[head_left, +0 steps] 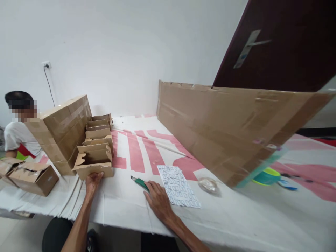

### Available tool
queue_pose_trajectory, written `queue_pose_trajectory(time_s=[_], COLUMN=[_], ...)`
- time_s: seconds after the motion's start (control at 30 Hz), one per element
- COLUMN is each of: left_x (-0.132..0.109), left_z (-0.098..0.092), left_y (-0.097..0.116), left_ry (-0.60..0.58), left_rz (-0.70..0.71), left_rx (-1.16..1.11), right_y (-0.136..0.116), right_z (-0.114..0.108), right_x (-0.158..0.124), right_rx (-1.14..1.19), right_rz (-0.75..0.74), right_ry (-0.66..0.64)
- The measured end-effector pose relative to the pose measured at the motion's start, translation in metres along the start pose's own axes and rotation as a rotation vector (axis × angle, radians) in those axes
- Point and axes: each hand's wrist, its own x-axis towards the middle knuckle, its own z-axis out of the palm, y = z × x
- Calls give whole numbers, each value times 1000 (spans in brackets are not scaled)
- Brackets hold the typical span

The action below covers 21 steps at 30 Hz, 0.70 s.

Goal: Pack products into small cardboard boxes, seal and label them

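My left hand [93, 182] grips the lower front edge of an open cardboard box [96, 169], the nearest in a row of small boxes. Its fingertips are partly hidden at the box's underside. In my right hand [159, 201] is the rear end of a green utility knife [141, 182], between thumb and fingers. The knife lies low over the white cloth, with its dark blade tip pointing left and away from me. Just right of that hand is a printed sheet [181, 187] covered in small outlined shapes.
Taped cartons [67, 131] form a wall on the left, and a long cardboard panel [223, 129] stands on the right. A tape roll [209, 185] lies by the panel. Beyond it sits a teal bowl [267, 176]. A person [21, 133] sits behind the cartons, near two closed boxes [34, 176].
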Motion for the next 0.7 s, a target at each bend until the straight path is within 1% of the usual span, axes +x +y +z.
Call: queue_pose_trajectory(time_s=[0.1,0.27,0.47,0.7], left_x=[12,40,83,135], left_z=[2,11,24,39], left_y=[0,4,6,4], left_ry=[13,22,-31,-102], left_rz=[-12,-13,26,-5], left_rx=[30,47,31,34], right_y=[4,4,5,4], right_z=[6,5,4,0], right_x=[-5,-7,-7,-8], right_rx=[-3,-5,-12,-8], right_rz=[2,13,20,33], right_ry=[9,-11,-12,-28])
